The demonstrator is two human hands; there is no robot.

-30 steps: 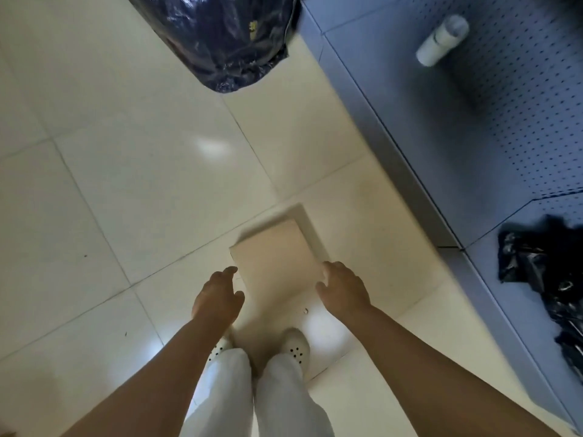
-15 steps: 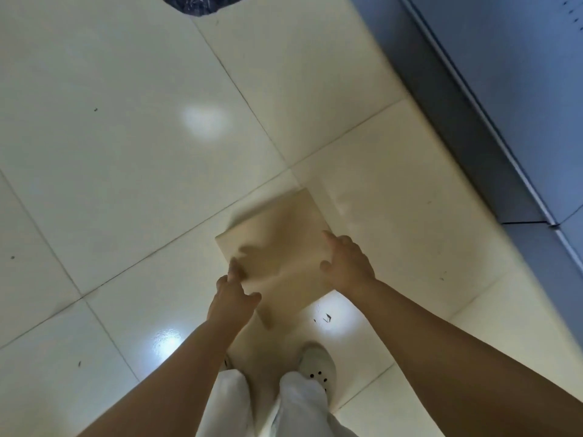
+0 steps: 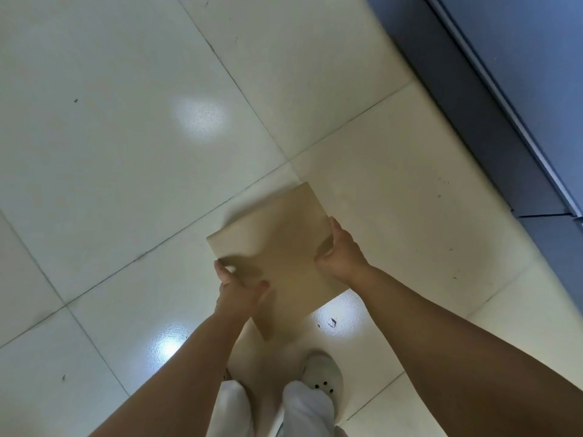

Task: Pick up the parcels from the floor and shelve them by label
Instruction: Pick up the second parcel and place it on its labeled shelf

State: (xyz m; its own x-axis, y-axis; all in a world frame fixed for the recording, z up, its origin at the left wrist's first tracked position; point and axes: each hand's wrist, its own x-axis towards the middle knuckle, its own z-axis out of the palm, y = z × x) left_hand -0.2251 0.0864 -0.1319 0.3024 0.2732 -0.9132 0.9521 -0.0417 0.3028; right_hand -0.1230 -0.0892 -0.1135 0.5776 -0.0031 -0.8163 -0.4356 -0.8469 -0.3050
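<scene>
Hands clamp a flat tan cardboard parcel (image 3: 277,244) above the pale tiled floor (image 3: 126,152).
Your left hand (image 3: 238,294) and right hand (image 3: 339,252) have fingers (image 3: 329,225) closed on opposite edges; keep it level, then find its label.

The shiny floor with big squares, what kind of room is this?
Probably a storeroom or parcel sorting room. The glossy cream tiled floor runs up to a blue-grey metal shelving unit, and the left hand and right hand grip a flat tan cardboard parcel over the floor.
</scene>
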